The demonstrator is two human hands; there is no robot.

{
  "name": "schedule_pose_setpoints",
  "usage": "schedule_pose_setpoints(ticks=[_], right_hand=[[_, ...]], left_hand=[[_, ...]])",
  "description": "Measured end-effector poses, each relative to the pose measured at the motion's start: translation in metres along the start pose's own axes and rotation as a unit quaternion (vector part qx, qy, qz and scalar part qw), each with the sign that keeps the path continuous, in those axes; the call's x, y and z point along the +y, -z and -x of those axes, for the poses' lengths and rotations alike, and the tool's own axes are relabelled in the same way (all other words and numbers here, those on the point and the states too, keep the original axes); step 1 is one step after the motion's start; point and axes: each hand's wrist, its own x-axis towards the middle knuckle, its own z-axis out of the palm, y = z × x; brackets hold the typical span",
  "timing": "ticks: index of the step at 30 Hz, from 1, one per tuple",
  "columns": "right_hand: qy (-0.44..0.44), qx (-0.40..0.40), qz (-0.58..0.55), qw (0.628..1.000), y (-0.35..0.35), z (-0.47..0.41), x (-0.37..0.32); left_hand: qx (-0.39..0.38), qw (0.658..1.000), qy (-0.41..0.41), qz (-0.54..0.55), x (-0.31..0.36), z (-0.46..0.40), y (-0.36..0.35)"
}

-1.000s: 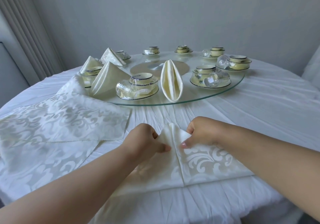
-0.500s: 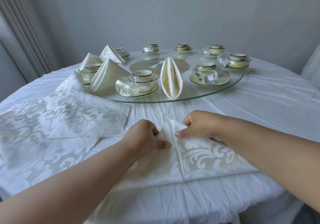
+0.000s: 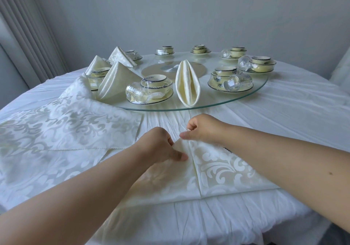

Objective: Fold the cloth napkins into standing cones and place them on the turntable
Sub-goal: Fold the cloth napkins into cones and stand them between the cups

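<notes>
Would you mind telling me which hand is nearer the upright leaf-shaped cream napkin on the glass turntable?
The right hand. It sits just below the leaf-shaped cream napkin, by the glass turntable edge; the left hand is lower and further left.

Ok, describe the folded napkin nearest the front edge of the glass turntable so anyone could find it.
Start at the glass turntable on the white table. At its near rim, between two place settings, stands the cream napkin. Unlike the tent-shaped napkins on the left, it is a tall pointed oval with a centre slit.
</notes>
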Motion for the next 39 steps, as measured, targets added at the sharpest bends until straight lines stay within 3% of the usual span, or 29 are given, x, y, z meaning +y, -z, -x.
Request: schedule_pose_setpoints(ticks=[3, 5, 6, 8, 9, 11, 13, 15, 26, 30, 35, 39], right_hand=[[-0.003, 0.025, 0.006, 1.000, -0.006, -0.002, 0.007], [0.000, 0.035, 0.028, 0.999, -0.008, 0.000, 0.008], [0.001, 0.038, 0.035, 0.999, -0.008, 0.001, 0.007], [0.003, 0.036, 0.038, 0.999, -0.008, 0.001, 0.008], [0.002, 0.033, 0.043, 0.998, -0.009, 0.000, 0.008], [0.006, 0.034, 0.053, 0.998, -0.009, -0.002, 0.008], [0.014, 0.038, 0.065, 0.997, -0.009, -0.003, 0.009], [0.025, 0.037, 0.069, 0.997, -0.007, -0.003, 0.009], [0.043, 0.035, 0.104, 0.993, -0.010, -0.006, 0.007], [0.145, 0.100, 0.180, 0.968, -0.003, 0.000, -0.007], [0.240, -0.028, 0.212, 0.947, -0.026, -0.006, -0.012], [0.266, -0.026, 0.222, 0.938, -0.027, -0.021, -0.002]], left_hand=[[0.025, 1.000, -0.016, -0.005, -0.002, 0.003, -0.001], [0.081, 0.995, -0.047, -0.036, -0.003, 0.013, -0.003], [0.143, 0.982, -0.099, -0.070, -0.005, 0.023, -0.005], [0.243, 0.920, -0.278, -0.133, -0.007, 0.049, -0.012], [0.228, 0.892, -0.357, -0.156, -0.006, 0.063, -0.015], [0.111, 0.867, -0.434, -0.221, -0.005, 0.084, -0.023], [-0.010, 0.874, -0.412, -0.259, -0.007, 0.091, -0.030], [-0.059, 0.881, -0.388, -0.266, -0.011, 0.091, -0.036], [-0.078, 0.872, -0.385, -0.293, -0.017, 0.086, -0.044], [-0.079, 0.872, -0.387, -0.289, -0.016, 0.086, -0.043], [-0.088, 0.878, -0.376, -0.284, -0.015, 0.089, -0.043], [-0.102, 0.882, -0.366, -0.278, -0.013, 0.091, -0.041]])
